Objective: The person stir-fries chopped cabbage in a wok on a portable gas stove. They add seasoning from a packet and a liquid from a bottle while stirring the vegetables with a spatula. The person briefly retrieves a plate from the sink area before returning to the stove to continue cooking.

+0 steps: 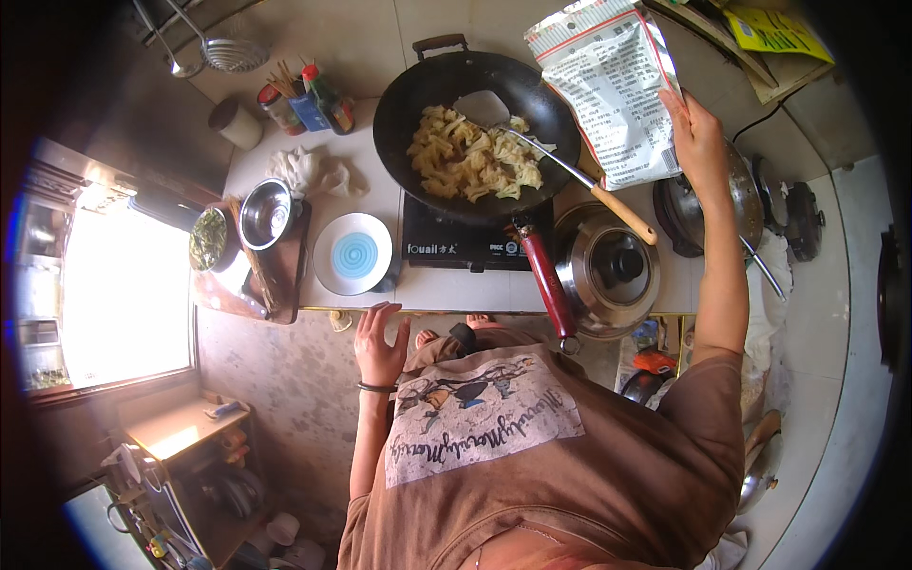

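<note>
My right hand [695,135] grips the side edge of a silvery printed food pouch [605,92], held up at the right of a black wok [395,135]. Cauliflower pieces [477,160] lie in the wok. A spatula [559,162] with a wooden handle rests across them, its handle over the rim. Under the wok is a black induction cooker [456,249]. Near the counter's front edge, my left hand [381,345] holds nothing, its fingers apart. Just beyond it stands a white bowl [328,274] with blue rings inside.
A lidded steel pot [605,313] stands beside the wok's red handle [548,285]. At the left, a cutting board [292,285] carries a steel bowl [267,214] and a dish of chopped greens [209,239]. Behind are a crumpled cloth [313,171] and a green sauce bottle [331,103].
</note>
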The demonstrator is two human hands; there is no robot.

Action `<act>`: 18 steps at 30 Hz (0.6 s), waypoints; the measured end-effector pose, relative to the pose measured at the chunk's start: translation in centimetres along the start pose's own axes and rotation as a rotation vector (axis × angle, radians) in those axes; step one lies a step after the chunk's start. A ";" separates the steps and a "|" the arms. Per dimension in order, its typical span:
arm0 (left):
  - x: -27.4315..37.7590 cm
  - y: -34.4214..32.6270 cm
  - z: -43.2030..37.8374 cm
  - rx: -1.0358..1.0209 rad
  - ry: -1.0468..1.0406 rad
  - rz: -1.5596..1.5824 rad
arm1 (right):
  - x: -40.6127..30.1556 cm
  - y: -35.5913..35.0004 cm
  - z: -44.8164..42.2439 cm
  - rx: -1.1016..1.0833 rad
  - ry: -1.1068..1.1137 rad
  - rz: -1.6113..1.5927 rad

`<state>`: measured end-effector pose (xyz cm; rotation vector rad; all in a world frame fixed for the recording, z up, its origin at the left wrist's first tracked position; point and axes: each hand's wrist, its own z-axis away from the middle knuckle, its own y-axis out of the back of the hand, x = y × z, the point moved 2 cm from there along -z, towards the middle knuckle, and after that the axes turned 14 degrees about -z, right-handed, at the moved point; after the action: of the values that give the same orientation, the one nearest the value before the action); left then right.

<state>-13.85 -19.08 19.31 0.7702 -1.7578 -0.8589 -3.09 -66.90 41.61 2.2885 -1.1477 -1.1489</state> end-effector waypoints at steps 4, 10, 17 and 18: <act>1.3 -0.8 -0.2 -0.026 -0.027 -0.005 | 1.2 0.3 0.7 0.124 0.039 -0.128; 3.4 -2.0 -1.2 -0.085 -0.106 0.020 | 6.7 5.0 3.5 0.470 -0.286 -0.301; 4.4 -3.3 -1.5 -0.097 -0.118 0.034 | 12.8 19.0 3.4 1.182 -0.130 -0.305; 4.7 -3.4 -1.6 -0.109 -0.106 0.023 | 13.9 20.8 2.7 1.227 -0.161 -0.182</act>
<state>-13.38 -25.10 19.20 0.6421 -1.7931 -0.9869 -11.10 -90.51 45.16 3.2221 -2.1558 -0.7306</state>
